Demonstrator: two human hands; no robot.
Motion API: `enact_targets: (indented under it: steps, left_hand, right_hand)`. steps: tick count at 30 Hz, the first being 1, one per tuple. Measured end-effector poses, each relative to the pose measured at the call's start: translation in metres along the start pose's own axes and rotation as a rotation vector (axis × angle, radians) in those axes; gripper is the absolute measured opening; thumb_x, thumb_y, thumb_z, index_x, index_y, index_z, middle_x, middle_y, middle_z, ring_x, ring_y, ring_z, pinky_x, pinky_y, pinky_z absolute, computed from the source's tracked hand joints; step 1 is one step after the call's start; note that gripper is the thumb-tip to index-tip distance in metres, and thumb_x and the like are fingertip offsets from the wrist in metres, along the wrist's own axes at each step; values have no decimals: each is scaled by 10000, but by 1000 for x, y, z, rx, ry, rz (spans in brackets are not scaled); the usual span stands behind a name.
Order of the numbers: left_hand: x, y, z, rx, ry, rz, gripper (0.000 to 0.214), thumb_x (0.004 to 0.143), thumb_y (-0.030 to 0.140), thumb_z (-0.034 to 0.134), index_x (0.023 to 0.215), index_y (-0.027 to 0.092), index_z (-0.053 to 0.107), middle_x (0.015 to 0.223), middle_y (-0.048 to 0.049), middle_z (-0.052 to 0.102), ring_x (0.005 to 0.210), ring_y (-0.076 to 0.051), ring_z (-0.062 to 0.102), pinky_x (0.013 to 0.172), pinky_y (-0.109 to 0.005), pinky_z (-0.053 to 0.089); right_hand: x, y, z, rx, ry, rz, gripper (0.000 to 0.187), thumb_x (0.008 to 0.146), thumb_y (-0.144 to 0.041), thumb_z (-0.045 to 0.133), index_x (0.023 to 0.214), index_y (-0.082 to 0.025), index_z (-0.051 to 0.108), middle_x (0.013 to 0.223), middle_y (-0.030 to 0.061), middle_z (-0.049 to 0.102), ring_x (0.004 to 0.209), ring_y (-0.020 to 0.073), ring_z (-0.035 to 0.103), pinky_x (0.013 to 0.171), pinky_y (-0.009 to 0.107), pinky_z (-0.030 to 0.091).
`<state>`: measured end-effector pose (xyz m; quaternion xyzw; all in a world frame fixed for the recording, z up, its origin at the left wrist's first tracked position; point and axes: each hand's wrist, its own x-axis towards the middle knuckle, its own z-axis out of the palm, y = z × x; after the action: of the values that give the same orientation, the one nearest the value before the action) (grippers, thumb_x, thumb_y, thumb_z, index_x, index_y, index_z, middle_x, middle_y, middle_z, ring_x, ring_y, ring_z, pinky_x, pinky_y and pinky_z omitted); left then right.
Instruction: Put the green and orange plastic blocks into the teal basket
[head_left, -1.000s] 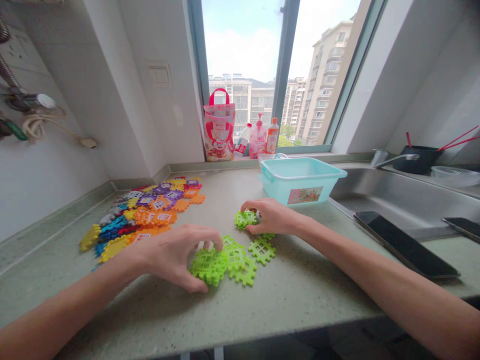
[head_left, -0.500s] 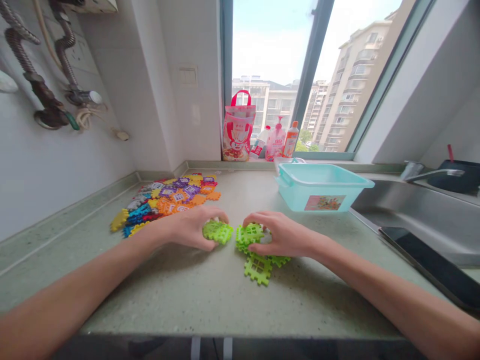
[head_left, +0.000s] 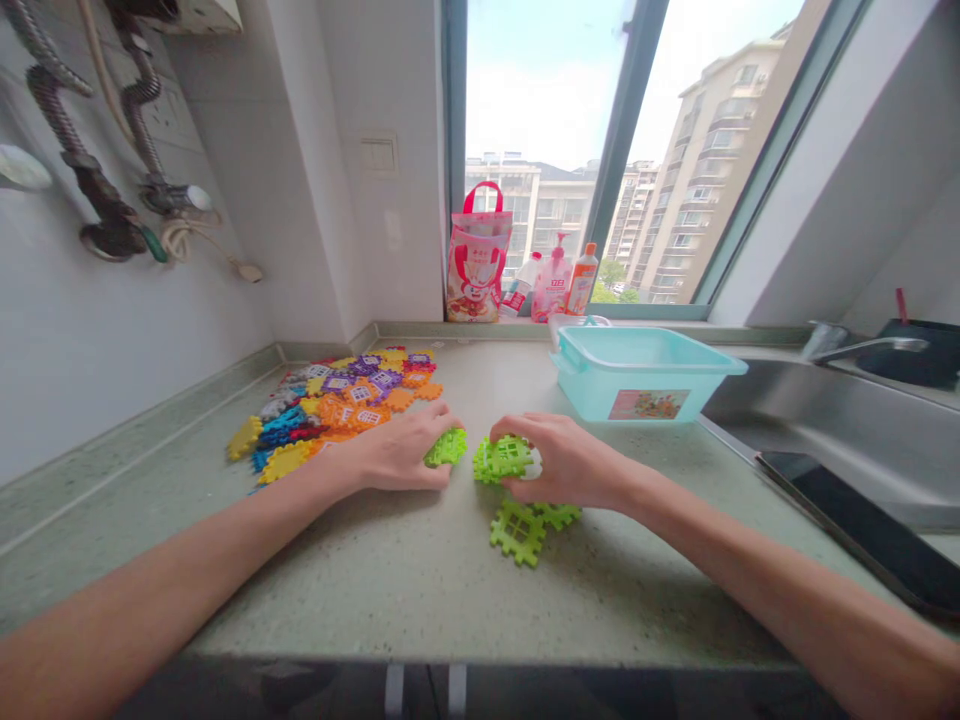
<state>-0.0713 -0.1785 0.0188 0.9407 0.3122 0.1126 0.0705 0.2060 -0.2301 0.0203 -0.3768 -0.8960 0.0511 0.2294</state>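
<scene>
My left hand (head_left: 409, 450) is closed around some light green interlocking plastic tiles (head_left: 447, 447), its thumb below and fingers above. To the right, my right hand (head_left: 559, 455) grips a small stack of green window-pattern tiles (head_left: 501, 458) between thumb and fingers. A narrow gap separates the two bunches. Just below my right hand, a loose green tile (head_left: 517, 532) lies flat on the counter, with another green piece (head_left: 559, 514) partly behind it. How many tiles each hand holds is hidden by the fingers.
A heap of mixed-colour tiles (head_left: 352, 395) spreads behind my left forearm. Back right stands a turquoise plastic basin (head_left: 592, 395) beside a steel sink (head_left: 795, 420). A black phone-like slab (head_left: 847, 525) lies at the sink's edge. Bottles (head_left: 553, 285) and a bag (head_left: 478, 265) line the windowsill.
My left hand has shifted slightly right and up with its green tiles, closer to my right hand. The stack in my right hand appears a little higher, apart from the loose tiles below.
</scene>
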Motion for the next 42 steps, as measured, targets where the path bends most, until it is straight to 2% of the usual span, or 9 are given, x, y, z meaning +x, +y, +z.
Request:
enact_targets:
  steps: [4, 7, 10, 15, 21, 28, 31, 38, 42]
  left_hand:
    - [11, 14, 0, -76, 66, 32, 475, 850, 309, 685, 1309, 202, 626, 1231, -95, 588, 1078, -262, 647, 994, -386, 543]
    - [21, 32, 10, -73, 77, 77, 493, 865, 335, 690, 1332, 202, 607, 1301, -109, 579, 1050, -255, 662, 989, -389, 548]
    - [28, 43, 23, -13, 35, 89, 476, 883, 359, 674, 1330, 214, 598, 1344, -115, 584, 1016, -262, 681, 952, -402, 555]
    - [30, 37, 28, 62, 10, 65, 383, 938, 435, 629, 1235, 193, 614, 1166, -95, 647, 992, -278, 675, 886, -403, 543]
    - [28, 30, 26, 58, 6, 60, 363, 857, 390, 688, 1146, 185, 607, 1087, -84, 654, 967, -263, 656, 874, -380, 527]
    - [25, 29, 20, 32, 6, 20, 339, 829, 365, 677, 1099, 186, 578, 995, -70, 665, 857, -245, 643, 758, -354, 501]
    - [18, 40, 16, -56, -5, 48, 389, 837, 332, 649, 1188, 194, 553, 952, -38, 677, 793, -218, 645, 702, -323, 483]
    - [8, 77, 23, -13, -66, 332, 571, 746, 364, 738, 1266, 203, 564, 1111, -68, 706, 904, -259, 690, 790, -343, 529]
    - [10, 75, 24, 4, -67, 340, 563, 845, 580, 748, 1235, 208, 585, 1130, -85, 708, 925, -267, 701, 795, -351, 528]
  right_hand:
    - [-6, 16, -34, -108, 74, 49, 395, 806, -249, 787, 1181, -228, 665, 1097, 71, 762, 987, 250, 713, 869, 345, 506]
    - [-15, 26, -57, -156, -18, 144, 372, 802, -262, 781, 1159, -257, 676, 1055, 40, 766, 929, 235, 714, 808, 318, 492]
    - [-21, 31, -68, -197, -113, 237, 370, 807, -291, 770, 1166, -266, 684, 991, 35, 766, 874, 231, 707, 740, 300, 464]
    - [-20, 35, -61, -286, -247, 345, 386, 807, -332, 759, 1180, -256, 701, 847, 38, 733, 788, 234, 681, 669, 295, 401]
    - [-21, 39, -50, -238, -334, 362, 498, 790, -341, 771, 1262, -231, 654, 853, 46, 707, 776, 231, 653, 643, 292, 378]
    - [-22, 36, -56, -226, -406, 398, 606, 772, -326, 767, 1352, -241, 615, 840, 41, 686, 784, 249, 652, 635, 305, 387]
    - [-23, 36, -56, -200, -408, 408, 617, 762, -305, 773, 1354, -246, 607, 892, 55, 706, 837, 264, 673, 659, 307, 408]
    - [-16, 38, -39, -164, -310, 355, 538, 766, -267, 757, 1281, -237, 603, 950, 54, 726, 838, 227, 658, 675, 280, 396]
    - [-12, 41, -32, -174, -258, 307, 546, 778, -295, 752, 1294, -226, 587, 987, 69, 735, 877, 241, 665, 700, 279, 404]
